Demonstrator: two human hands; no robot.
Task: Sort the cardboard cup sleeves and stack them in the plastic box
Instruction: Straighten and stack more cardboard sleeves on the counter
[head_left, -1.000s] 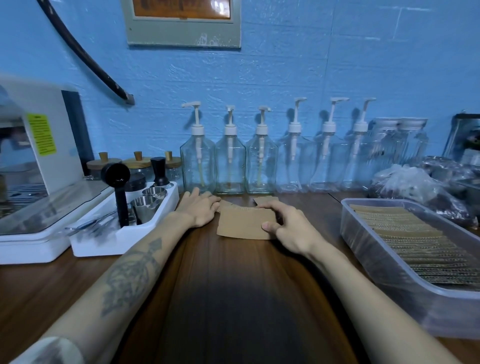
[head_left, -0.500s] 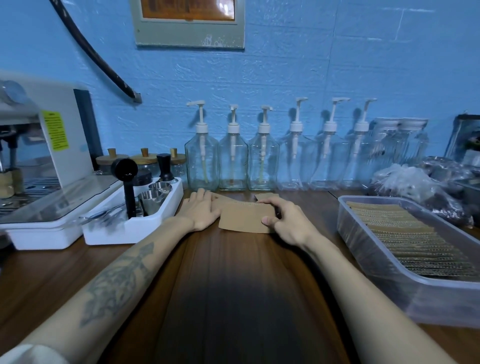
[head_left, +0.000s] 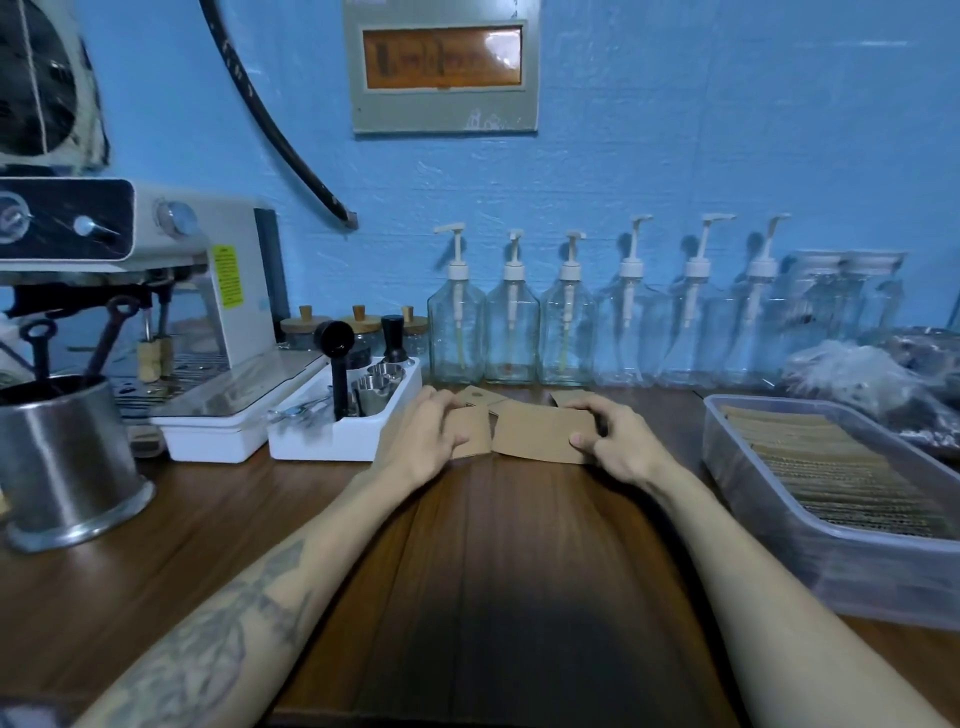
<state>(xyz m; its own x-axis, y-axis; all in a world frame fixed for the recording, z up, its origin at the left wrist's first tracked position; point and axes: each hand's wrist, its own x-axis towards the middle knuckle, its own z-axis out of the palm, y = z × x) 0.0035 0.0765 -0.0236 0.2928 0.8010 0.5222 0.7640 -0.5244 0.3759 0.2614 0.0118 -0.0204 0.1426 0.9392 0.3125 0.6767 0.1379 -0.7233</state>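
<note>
Flat brown cardboard cup sleeves lie on the wooden counter in front of the pump bottles. My left hand (head_left: 423, 434) grips one sleeve (head_left: 474, 436) at its left end, thumb on top. My right hand (head_left: 613, 441) holds a second, wider sleeve (head_left: 540, 434) by its right end, thumb pressing on the front corner. The two sleeves lie side by side, edges nearly touching. More sleeves (head_left: 480, 397) peek out behind them. A clear plastic box (head_left: 769, 514) at the right holds a long row of stacked sleeves (head_left: 831, 467).
A white tray (head_left: 332, 441) with a black scoop, tamper and metal cups stands left of my hands. An espresso machine (head_left: 156, 291) and a steel pitcher (head_left: 62, 457) fill the far left. Glass pump bottles (head_left: 511, 332) line the wall. Plastic bags (head_left: 857, 374) lie behind the box.
My left hand has taken hold of a second sleeve beside the one under my right hand. The camera has tilted up and swung left, bringing the espresso machine and pitcher into view.
</note>
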